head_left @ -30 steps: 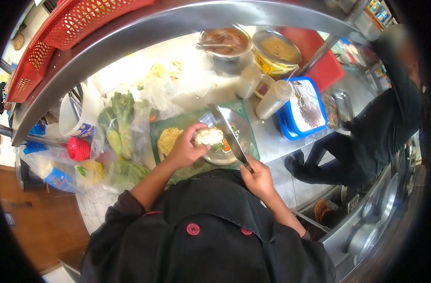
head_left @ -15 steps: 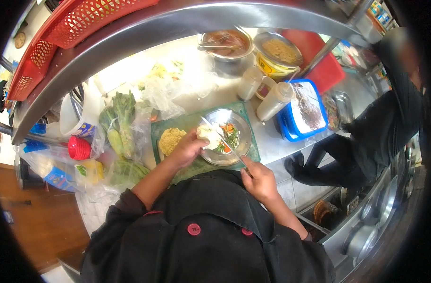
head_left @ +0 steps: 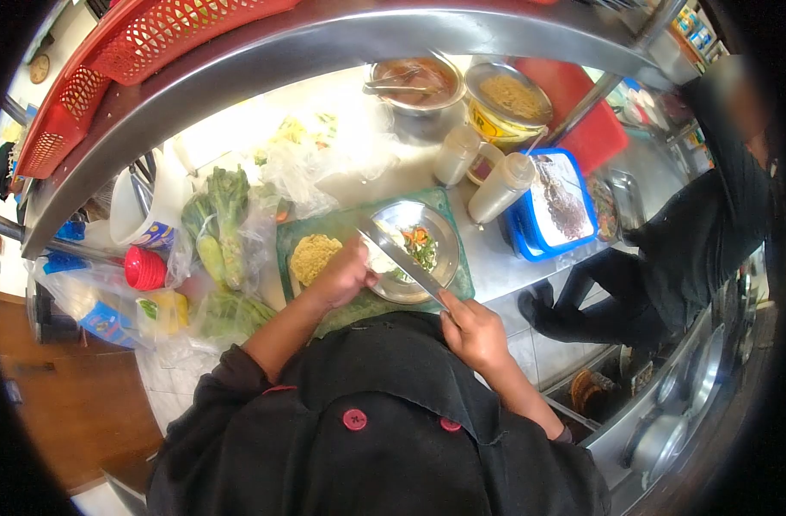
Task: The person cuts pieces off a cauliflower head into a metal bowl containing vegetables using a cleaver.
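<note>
My left hand [head_left: 343, 275], its fingers curled, grips a white rounded vegetable piece [head_left: 377, 259] at the left side of a metal bowl [head_left: 451, 262]. Its exact kind is unclear, as the blade partly covers it. In my right hand [head_left: 476, 334] is the handle of a knife [head_left: 417, 271], its broad blade slanting up-left across the bowl to the white piece. Chopped orange, green and white vegetables [head_left: 422, 247] lie in the bowl. Under it is a green cutting board [head_left: 333, 225], where a yellowish bumpy mound [head_left: 314, 258] sits beside my left hand.
Leafy greens [head_left: 225, 219] in plastic lie left of the board. To the right stand squeeze bottles [head_left: 500, 189] and a blue-rimmed tub [head_left: 582, 172] of white powder. A metal shelf edge [head_left: 341, 34] crosses above. A person in dark clothes [head_left: 694, 232] stands at right.
The knife blade has turned to show its broad side and now covers more of the white piece. My left hand has shifted slightly, its fingers blurred.
</note>
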### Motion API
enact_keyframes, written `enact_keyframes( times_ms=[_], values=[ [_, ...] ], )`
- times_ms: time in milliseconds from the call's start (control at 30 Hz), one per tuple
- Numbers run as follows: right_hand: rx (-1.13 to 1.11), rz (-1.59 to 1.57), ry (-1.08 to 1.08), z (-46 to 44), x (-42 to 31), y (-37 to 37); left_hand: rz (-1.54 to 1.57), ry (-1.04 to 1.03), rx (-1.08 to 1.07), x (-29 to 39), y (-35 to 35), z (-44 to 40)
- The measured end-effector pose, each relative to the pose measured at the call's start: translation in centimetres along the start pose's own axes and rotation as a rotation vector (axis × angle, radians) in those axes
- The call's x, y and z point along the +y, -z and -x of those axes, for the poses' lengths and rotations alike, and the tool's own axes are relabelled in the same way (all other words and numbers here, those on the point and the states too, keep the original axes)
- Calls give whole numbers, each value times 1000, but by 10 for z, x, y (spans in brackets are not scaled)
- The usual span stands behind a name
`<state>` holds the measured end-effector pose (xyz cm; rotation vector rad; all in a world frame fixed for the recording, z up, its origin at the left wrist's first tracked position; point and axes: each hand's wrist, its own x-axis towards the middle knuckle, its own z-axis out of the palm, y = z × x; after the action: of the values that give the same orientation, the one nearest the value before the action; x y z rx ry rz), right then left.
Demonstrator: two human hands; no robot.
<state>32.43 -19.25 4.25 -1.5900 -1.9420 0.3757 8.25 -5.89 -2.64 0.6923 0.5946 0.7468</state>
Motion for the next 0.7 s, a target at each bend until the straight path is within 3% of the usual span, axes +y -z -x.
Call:
enact_keyframes(
  times_ms=[33, 100, 133, 200, 633, 700],
  values=[
    [-1, -1, -1, 1, 0, -1, 0, 1, 1, -2, 3, 0],
    [-1, 35, 33, 3, 2, -2, -494, -82, 70, -3, 5, 0],
    [-1, 36, 33, 4, 3, -1, -493, -82, 70, 0, 8, -1],
    [-17, 128, 79, 4, 4, 0, -951, -206, -44, 10, 14, -4],
    [-110, 260, 52, 4, 5, -12, -1124, -63, -101, 9, 15, -12],
    [-137, 202, 30, 1, 11, -21, -1306, 115, -88, 0, 16, -15]
  ],
)
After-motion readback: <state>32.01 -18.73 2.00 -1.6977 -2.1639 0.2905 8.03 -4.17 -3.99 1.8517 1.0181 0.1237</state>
